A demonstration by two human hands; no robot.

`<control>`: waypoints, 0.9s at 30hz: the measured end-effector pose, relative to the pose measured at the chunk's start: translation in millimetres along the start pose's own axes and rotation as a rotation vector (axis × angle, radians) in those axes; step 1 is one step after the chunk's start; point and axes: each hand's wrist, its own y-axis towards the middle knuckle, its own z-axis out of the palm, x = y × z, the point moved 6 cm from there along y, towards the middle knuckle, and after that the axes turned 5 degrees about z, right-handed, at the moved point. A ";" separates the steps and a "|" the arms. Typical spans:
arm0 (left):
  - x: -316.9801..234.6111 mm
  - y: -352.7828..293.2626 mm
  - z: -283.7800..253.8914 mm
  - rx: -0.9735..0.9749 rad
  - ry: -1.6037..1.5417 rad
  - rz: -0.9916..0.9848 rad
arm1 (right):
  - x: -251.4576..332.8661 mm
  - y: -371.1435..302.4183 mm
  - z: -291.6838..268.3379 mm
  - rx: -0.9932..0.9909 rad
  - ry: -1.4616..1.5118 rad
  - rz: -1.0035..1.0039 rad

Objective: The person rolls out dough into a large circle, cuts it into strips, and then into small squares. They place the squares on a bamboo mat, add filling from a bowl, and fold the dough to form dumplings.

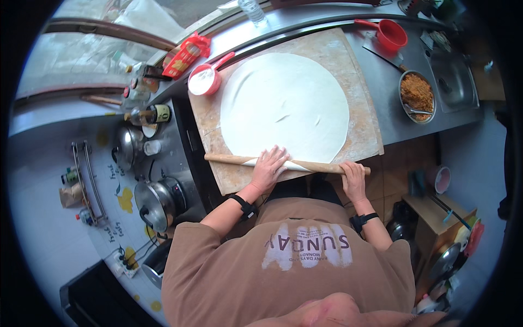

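A large, thin round sheet of dough lies over a floured wooden board. Along the board's near edge runs a long wooden rolling pin, and the near edge of the dough is partly wrapped around it. My left hand rests flat on the pin and the dough edge, fingers stretched out and spread. Closed around the pin's right end is my right hand. A few small creases show in the middle of the sheet.
A red scoop of flour stands at the board's far left corner, near a red package. To the right are a bowl of orange-brown filling, a red ladle-shaped scoop and a sink. Metal pots stand left.
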 end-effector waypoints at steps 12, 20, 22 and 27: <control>115.8 137.3 -64.7 -0.359 0.004 -0.209 | -66.3 126.6 -13.0 -0.089 -0.061 0.088; 58.4 28.0 -37.5 -0.305 0.028 -0.233 | -98.1 125.7 -28.7 0.087 0.022 0.007; 40.4 5.4 -26.9 -0.265 0.017 -0.255 | -107.3 112.0 -37.9 0.124 0.040 0.008; -7.2 -50.9 -6.5 -0.254 -0.025 -0.264 | -115.7 85.5 -62.2 0.289 -0.028 -0.035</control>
